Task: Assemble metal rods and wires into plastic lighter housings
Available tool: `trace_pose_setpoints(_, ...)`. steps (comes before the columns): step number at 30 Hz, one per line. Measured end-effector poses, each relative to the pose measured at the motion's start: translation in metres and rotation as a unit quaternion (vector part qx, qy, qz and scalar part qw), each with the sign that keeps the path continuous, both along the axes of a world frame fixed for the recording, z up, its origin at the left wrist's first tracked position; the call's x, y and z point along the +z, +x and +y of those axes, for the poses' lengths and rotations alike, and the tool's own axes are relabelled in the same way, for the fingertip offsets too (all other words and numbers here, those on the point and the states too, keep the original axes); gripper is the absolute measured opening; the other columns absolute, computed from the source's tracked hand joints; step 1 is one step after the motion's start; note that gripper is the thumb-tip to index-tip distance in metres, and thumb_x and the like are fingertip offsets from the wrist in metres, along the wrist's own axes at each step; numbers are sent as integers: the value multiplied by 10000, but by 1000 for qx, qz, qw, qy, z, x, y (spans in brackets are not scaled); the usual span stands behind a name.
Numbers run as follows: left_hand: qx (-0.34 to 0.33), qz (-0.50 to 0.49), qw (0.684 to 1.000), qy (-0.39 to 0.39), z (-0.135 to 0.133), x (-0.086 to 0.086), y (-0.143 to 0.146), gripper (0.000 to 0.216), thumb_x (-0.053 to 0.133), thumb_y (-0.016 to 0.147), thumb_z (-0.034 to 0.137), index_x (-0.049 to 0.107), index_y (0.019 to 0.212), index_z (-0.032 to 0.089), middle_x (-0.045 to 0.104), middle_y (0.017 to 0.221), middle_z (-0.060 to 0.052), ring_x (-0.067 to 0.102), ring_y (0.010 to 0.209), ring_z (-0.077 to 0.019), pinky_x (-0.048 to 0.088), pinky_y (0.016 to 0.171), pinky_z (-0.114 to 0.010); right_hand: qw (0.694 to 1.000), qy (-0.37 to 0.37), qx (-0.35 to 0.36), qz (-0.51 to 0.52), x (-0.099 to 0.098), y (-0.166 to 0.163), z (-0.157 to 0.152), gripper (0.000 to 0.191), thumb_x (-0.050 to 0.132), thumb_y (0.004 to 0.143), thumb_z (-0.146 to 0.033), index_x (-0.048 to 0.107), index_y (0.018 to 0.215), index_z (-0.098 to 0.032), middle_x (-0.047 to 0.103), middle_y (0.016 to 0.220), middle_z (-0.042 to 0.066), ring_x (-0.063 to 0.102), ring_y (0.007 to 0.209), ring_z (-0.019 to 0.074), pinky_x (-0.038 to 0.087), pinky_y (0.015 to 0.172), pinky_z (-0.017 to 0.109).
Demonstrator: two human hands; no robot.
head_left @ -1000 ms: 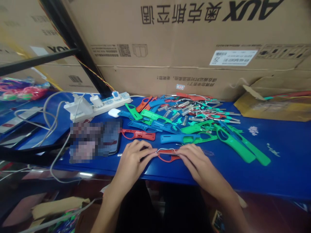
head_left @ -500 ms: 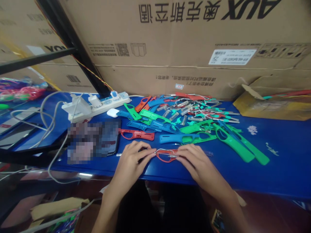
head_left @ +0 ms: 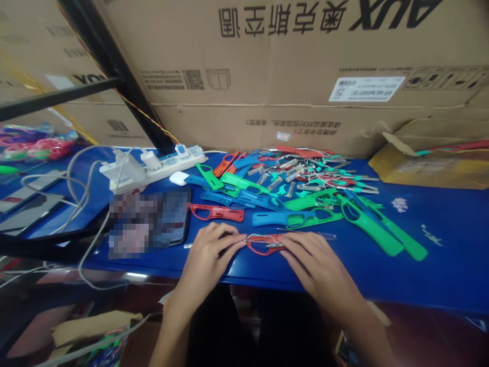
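A red plastic handle piece (head_left: 263,245) with a thin metal wire on it lies near the front edge of the blue table (head_left: 451,255). My left hand (head_left: 212,255) pinches its left end, fingers drawn together. My right hand (head_left: 317,265) presses on its right end with fingers curled over it. A clear thin tube (head_left: 319,235) lies just beyond my right hand.
A heap of green, blue and red plastic handles (head_left: 290,196) with metal pins covers the table's middle. A phone (head_left: 151,220) lies left of my hands, a white power strip (head_left: 153,165) with chargers behind it. Cardboard boxes (head_left: 290,76) wall the back; an open box (head_left: 431,163) sits right.
Both hands have stayed on the red piece with only small finger shifts. My right hand slid slightly toward me, uncovering the clear tube behind it.
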State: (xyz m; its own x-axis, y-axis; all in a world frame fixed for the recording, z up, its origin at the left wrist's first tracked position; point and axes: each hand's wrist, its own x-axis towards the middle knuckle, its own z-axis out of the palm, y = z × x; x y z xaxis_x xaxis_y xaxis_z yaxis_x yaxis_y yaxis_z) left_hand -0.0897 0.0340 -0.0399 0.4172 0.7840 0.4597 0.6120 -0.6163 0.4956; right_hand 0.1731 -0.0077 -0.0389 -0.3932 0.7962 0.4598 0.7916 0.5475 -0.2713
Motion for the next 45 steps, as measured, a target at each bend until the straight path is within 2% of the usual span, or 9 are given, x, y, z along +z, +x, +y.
trace_pose_setpoints(3, 1, -2, 1000, 2, 0, 0, 0, 174, 607, 1023, 307, 757, 1109, 287, 710, 1039, -29, 628, 945, -194, 437, 813, -363, 1000, 23, -2, -16, -1, 0, -4, 270, 464, 1074, -271, 657, 1255, -215, 738, 1201, 73, 674, 1076, 222, 480, 1019, 451)
trace_pose_setpoints(11, 6, -7, 1000, -4, -1, 2, 2, 179, 605, 1023, 303, 764, 1105, 287, 719, 1025, -32, 628, 924, -200, 442, 799, -367, 1000, 12, 2, -9, 4, -1, -3, 268, 493, 1062, -279, 709, 1202, -201, 743, 1172, 75, 667, 1073, 224, 507, 937, 417)
trace_pose_setpoints(18, 4, -3, 1000, 0, -2, 1, 2, 167, 613, 1020, 287, 754, 1109, 273, 713, 1032, -32, 627, 927, -196, 439, 802, -363, 998, 34, -5, -45, 5, -2, -2, 278, 473, 1069, -297, 723, 1157, -212, 756, 1115, 64, 664, 969, 236, 480, 846, 411)
trace_pose_setpoints(22, 13, -2, 1000, 0, -1, 0, 2, 162, 611, 1023, 300, 756, 1090, 270, 716, 1040, -34, 635, 957, -198, 453, 841, -375, 1000, 23, -7, -8, 1, 1, -4, 237, 544, 1045, -328, 698, 1178, -206, 758, 1129, 70, 673, 1010, 234, 484, 896, 412)
trace_pose_setpoints(27, 18, 8, 1000, -5, -1, 1, 3, 165, 626, 1016, 311, 724, 1137, 259, 721, 1057, -29, 637, 976, -200, 454, 859, -379, 998, -21, -17, 57, 0, 4, -4, 247, 543, 1048, -342, 674, 1213, -215, 755, 1159, 66, 676, 1072, 228, 497, 958, 421)
trace_pose_setpoints(31, 19, 20, 1000, 7, -3, 4, 6, 206, 632, 1010, 341, 686, 1184, 244, 720, 1093, -35, 637, 1009, -211, 457, 893, -395, 998, -44, -13, 53, 1, 2, -5, 223, 532, 1054, -327, 687, 1189, -240, 742, 1178, 57, 666, 1077, 226, 484, 963, 439)
trace_pose_setpoints(40, -31, 110, 993, 21, 6, 18, 24, 133, 671, 982, 302, 691, 1093, 232, 739, 1101, -29, 667, 1020, -227, 464, 869, -380, 996, -64, -6, 55, 3, 1, -6, 209, 558, 1042, -288, 691, 1201, -259, 715, 1218, 39, 633, 1117, 223, 450, 978, 438)
trace_pose_setpoints(45, 12, 122, 992, 21, 7, 15, 25, 261, 689, 966, 333, 679, 1195, 211, 736, 1118, -52, 666, 1051, -259, 480, 875, -405, 997, -56, -8, 50, 2, 2, -6, 235, 535, 1052, -309, 676, 1225, -236, 722, 1202, 48, 639, 1105, 223, 449, 976, 424)
